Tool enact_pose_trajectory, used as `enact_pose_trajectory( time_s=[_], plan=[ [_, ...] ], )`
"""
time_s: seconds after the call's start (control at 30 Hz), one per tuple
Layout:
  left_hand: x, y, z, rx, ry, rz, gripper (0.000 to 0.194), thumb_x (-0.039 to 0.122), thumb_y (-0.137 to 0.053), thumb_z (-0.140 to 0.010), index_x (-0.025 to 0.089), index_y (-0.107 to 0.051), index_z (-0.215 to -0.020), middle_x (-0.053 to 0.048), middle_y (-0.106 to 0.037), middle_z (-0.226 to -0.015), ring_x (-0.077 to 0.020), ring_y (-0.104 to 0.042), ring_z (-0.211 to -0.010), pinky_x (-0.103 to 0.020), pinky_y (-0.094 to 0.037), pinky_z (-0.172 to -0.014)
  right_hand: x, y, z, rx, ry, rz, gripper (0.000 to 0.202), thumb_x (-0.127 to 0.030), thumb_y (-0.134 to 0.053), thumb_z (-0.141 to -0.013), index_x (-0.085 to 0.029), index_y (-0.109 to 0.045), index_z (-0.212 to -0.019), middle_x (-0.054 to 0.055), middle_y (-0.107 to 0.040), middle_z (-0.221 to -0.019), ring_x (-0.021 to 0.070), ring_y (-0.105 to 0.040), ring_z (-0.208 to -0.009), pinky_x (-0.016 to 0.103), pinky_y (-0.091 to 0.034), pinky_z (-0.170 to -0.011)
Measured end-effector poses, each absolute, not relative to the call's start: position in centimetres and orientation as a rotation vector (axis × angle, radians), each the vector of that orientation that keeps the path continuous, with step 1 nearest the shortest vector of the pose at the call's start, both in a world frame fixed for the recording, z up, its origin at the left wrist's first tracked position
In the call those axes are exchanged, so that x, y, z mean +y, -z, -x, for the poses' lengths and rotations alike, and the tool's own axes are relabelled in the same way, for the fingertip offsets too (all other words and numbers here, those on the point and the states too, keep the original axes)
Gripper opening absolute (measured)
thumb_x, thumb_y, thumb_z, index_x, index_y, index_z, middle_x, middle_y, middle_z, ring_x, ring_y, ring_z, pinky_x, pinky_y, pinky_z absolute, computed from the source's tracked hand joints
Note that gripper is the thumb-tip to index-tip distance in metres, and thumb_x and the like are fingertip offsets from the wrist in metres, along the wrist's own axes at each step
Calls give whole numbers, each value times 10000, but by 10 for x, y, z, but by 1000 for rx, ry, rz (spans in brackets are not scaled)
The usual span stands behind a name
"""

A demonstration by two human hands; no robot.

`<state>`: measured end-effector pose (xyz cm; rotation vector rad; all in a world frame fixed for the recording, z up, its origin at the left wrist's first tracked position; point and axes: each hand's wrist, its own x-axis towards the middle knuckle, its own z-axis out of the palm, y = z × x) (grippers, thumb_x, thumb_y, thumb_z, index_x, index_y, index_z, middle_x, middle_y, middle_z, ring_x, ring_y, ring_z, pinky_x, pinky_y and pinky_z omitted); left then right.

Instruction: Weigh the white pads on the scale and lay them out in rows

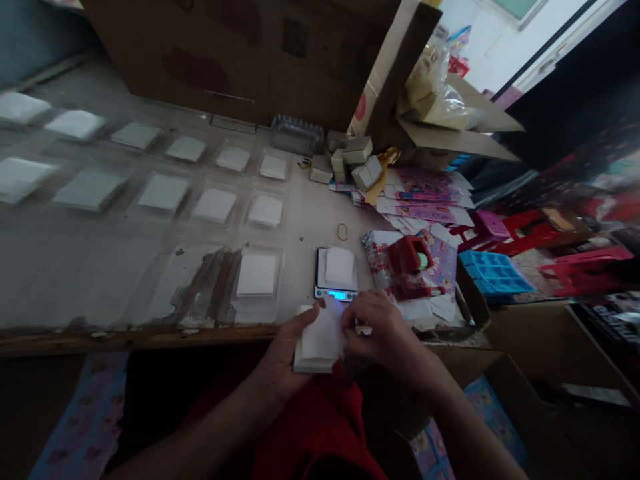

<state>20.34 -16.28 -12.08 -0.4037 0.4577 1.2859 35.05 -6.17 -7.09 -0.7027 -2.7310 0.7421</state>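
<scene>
My left hand [286, 345] grips a stack of small white square sheets [317, 339] at the table's front edge, thumb on top. At the stack's right edge, my right hand [381, 325] pinches the upper sheets, which look lifted and blurred. Just beyond both hands is a small digital scale [320, 275] with a lit blue display. Another white stack [340, 265] rests on its plate. To the left of the scale, a white stack [256, 273] sits in a clear plastic tray [255, 309].
Rows of white stacks [163, 191] in clear trays cover the left side. Small blocks [357, 150], printed cards [425, 203] and a red tape dispenser [410, 257] lie to the right. A large cardboard box [225, 60] stands behind. A rubber band [342, 231] lies past the scale.
</scene>
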Motion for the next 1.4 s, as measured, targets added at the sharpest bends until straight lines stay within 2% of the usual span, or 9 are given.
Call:
enact_pose_trajectory(
  time_s=[0.23, 0.37, 0.53, 0.67, 0.8, 0.93, 1.07, 1.2, 1.4],
  plan=[
    [-169, 123, -204, 395, -1359, 331, 259, 166, -616, -843, 137, -622, -1100, -102, -717, -933, -192, -691, -811, -313, -552, -771, -94, 80, -341, -2816, -451, 753, 85, -110, -683, -768, -187, -654, -750, 5, -674, -742, 179, -596, -782, 338, -302, -758],
    [-172, 124, -200, 359, -1298, 382, 195, 170, -621, -803, 159, -637, -997, -105, -707, -935, -213, -688, -794, -344, -555, -728, -98, 71, -348, -2671, -618, 807, 29, -196, -679, -865, -211, -696, -883, 7, -693, -821, 164, -605, -790, 329, -320, -768],
    [-171, 129, -196, 347, -1249, 413, 129, 197, -626, -808, 164, -639, -932, -109, -703, -952, -237, -687, -832, -358, -556, -713, -104, 73, -351, -2569, -779, 917, 235, -273, -869, -668, -204, -691, -804, 8, -670, -798, 193, -596, -805, 326, -341, -752],
    [-171, 130, -194, 397, -1202, 419, 115, 200, -639, -814, 154, -625, -919, -101, -703, -887, -205, -677, -734, -331, -552, -667, -99, 83, -345, -2536, -950, 1024, 141, -168, -812, -716, -218, -717, -808, -3, -653, -767, 172, -588, -777, 305, -382, -733],
    [-175, 125, -194, 403, -1210, 405, 270, 80, -639, -764, 168, -609, -1017, -75, -693, -896, -202, -680, -744, -339, -555, -688, -95, 81, -347, -2534, -1027, 1052, 164, -86, -724, -755, -232, -750, -826, 10, -638, -771, 167, -588, -771, 290, -424, -715],
    [-180, 117, -196, 440, -1214, 347, 513, -12, -608, -727, 196, -561, -1193, -73, -676, -984, -228, -690, -843, -352, -549, -735, -88, 72, -358, -2408, -1119, 1111, 143, -137, -712, -785, -243, -747, -874, 10, -648, -823, 160, -607, -783, 272, -464, -702],
    [-181, 113, -198, 525, -1220, 357, 642, -54, -610, -708, 236, -507, -1271, -76, -660, -1056, -179, -667, -836, -343, -536, -771, -62, 83, -361, -2402, -692, 1142, 117, -230, -677, -840, -216, -724, -946, 27, -677, -871, 172, -616, -794, 293, -468, -716],
    [-182, 114, -198, 487, -1220, 404, 591, 9, -622, -750, 239, -494, -1279, -68, -643, -1019, -151, -638, -767, -313, -519, -725, -30, 106, -347, -2680, -118, 1011, 252, -255, -666, -844, -205, -696, -1089, 65, -704, -1083, 256, -606, -1009, 391, -395, -878],
    [-189, 104, -185, 454, -1237, 446, 548, 39, -630, -757, 224, -511, -1258, -86, -632, -1038, -168, -646, -803, -329, -521, -763, -6, 113, -329, -2948, 78, 958, 240, -277, -646, -853, -228, -681, -1085, 62, -720, -1068, 244, -620, -963, 400, -296, -906]
  ],
)
